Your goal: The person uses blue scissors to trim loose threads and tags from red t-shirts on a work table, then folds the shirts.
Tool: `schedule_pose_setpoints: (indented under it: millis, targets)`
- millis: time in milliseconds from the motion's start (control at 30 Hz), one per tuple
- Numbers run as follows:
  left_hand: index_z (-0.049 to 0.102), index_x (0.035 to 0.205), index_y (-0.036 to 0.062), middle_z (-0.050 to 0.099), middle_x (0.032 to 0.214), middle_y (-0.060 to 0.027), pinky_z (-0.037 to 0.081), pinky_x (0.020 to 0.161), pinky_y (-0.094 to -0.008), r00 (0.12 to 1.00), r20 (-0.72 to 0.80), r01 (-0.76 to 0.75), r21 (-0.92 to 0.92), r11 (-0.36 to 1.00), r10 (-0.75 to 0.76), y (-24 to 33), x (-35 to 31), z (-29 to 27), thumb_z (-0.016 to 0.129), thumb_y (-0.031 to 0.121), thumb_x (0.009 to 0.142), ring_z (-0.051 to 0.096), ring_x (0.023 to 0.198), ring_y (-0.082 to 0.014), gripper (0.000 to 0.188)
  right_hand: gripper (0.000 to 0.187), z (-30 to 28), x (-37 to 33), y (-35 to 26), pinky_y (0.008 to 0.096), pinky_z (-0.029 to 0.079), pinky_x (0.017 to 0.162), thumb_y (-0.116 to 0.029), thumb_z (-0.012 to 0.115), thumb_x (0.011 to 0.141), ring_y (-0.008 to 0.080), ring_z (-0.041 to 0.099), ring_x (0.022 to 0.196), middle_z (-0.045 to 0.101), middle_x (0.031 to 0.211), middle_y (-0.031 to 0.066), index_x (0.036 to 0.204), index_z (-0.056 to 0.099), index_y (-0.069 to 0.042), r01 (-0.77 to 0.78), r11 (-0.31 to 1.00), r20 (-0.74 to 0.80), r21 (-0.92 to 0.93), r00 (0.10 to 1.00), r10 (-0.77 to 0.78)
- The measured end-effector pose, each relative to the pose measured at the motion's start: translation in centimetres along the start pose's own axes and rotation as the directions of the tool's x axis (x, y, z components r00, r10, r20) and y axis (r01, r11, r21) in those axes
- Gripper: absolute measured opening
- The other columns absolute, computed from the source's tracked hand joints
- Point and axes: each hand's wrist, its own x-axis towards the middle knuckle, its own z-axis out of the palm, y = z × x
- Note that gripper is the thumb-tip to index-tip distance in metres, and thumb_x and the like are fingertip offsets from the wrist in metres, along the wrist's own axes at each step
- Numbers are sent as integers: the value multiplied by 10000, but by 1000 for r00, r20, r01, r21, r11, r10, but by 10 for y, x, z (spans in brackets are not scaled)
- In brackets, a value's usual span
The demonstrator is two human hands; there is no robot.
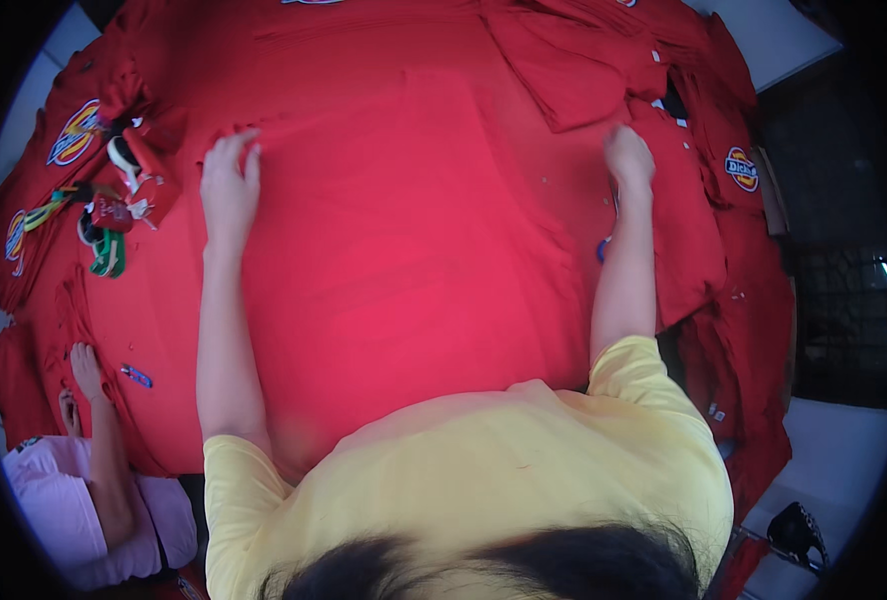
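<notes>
A red garment (394, 260) is spread out flat in front of me, with faint creases across its middle. At its left edge lies my left hand (229, 185), thumb apart from the fingers and nothing seen in it. My right hand (630, 160) is closed over red cloth beyond the garment's right side; what its fingers hold, if anything, is hidden. Partly behind my right forearm rests a small tool with a blue loop (604, 248), perhaps thread snips.
Red garments with round patches (742, 169) are heaped along the right and far left. Tape rolls (122, 152), a green roll (110, 255) and other small items lie at left. Blue snips (137, 376) lie near a co-worker's hand (87, 370); that person wears a pink shirt.
</notes>
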Motion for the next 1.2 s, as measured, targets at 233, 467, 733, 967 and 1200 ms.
schedule_pose_setpoints:
  millis: [233,467,733,967,1200]
  targets:
    - [609,1186,78,538,1283,-98,352,1059,-404,986,168,-48,155,987,22,21,-51,46,568,240,908,469,1221,-289,324,488,36,-117,45,468,442,900,-374,602,878,401,485,1087,449,1213,196,1271,514,-99,-222,967,23,126,975,220]
    - [629,1152,74,553,1255,-106,361,1055,-409,991,125,-59,131,990,42,15,-51,42,578,230,899,488,1203,-284,302,399,51,-83,-6,487,402,917,-326,625,869,403,461,1084,431,1230,218,1180,566,-81,-137,962,-242,237,950,195]
    - [674,1049,87,626,1123,-73,359,1047,-411,989,89,-122,63,991,117,12,-53,41,628,235,856,534,1144,-254,247,415,57,-26,4,495,460,874,-342,604,877,420,522,1069,550,1127,241,1145,537,-32,-282,944,-105,173,947,302]
    - [673,1029,65,632,1075,-87,433,946,-390,991,90,110,-81,991,-103,26,-28,49,632,121,838,567,1051,-283,203,203,66,24,44,379,551,714,-36,534,851,304,667,770,638,888,147,1039,558,38,-286,721,134,632,956,262]
    - [670,1010,29,627,979,-106,490,820,-369,998,58,41,-260,965,-26,35,25,118,660,81,804,605,929,-279,213,318,-17,-25,-190,290,494,730,14,462,885,158,586,777,637,1002,144,1198,515,35,-407,-278,223,870,829,-513]
